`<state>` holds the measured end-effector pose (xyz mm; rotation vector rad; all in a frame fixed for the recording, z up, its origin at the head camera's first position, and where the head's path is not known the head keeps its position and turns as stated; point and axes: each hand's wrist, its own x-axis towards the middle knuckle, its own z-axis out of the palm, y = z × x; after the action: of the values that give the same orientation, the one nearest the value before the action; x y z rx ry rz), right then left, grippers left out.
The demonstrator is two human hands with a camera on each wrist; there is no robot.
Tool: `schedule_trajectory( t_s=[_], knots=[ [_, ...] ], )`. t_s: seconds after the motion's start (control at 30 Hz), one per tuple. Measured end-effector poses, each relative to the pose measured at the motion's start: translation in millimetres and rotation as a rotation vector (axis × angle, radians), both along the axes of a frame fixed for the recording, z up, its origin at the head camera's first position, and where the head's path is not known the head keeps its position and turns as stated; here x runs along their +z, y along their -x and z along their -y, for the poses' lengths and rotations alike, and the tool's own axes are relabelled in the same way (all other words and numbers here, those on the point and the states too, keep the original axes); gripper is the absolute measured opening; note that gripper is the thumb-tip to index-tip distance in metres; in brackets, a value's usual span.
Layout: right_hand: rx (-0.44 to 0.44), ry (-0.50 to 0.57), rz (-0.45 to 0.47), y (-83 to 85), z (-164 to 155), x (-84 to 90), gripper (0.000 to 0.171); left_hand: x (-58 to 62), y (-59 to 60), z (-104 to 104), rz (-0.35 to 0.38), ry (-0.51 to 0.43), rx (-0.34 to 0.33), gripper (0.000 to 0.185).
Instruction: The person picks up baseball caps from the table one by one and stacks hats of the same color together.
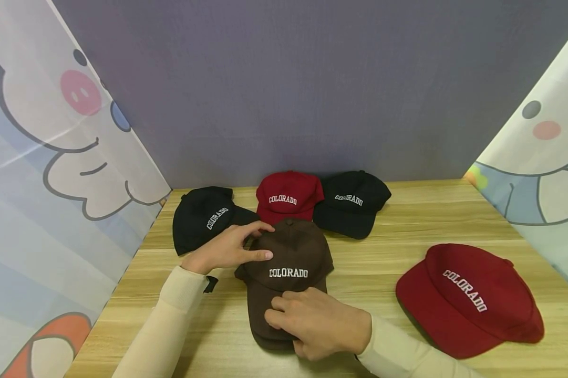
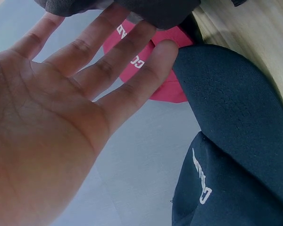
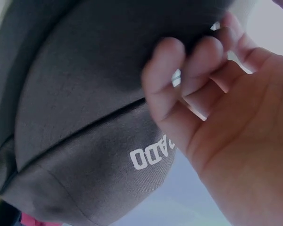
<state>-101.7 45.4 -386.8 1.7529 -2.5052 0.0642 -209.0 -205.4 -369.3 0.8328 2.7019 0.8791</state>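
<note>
The brown cap (image 1: 287, 265) sat mid-worktop, the right hand (image 1: 319, 323) pinching its brim and the left hand (image 1: 229, 248) flat on its crown; steadying the crown seemed wise.

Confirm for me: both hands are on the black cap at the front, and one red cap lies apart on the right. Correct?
Not quite. The cap under both hands is brown, not black, as the head view shows: left hand on its crown, right hand on its brim. One red cap does lie apart on the right.
</note>
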Motion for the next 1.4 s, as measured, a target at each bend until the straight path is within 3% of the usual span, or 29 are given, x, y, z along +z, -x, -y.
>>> schedule_trajectory(
  t_s=[0.63, 1.0, 1.4],
  knots=[
    [-0.020, -0.030, 0.125, 3.1, -0.5, 0.5, 0.033, 0.8, -0.7, -0.1, 0.008, -0.003, -0.010, 0.056],
    [0.012, -0.010, 0.174, 5.1, 0.1, -3.2, 0.032, 3.0, -11.9, -12.5, -0.067, 0.059, 0.000, 0.091],
    [0.055, 0.004, 0.136, 2.7, 3.1, -7.3, 0.033, 4.7, -31.0, -37.8, -0.135, 0.135, -0.035, 0.106]
  ],
)
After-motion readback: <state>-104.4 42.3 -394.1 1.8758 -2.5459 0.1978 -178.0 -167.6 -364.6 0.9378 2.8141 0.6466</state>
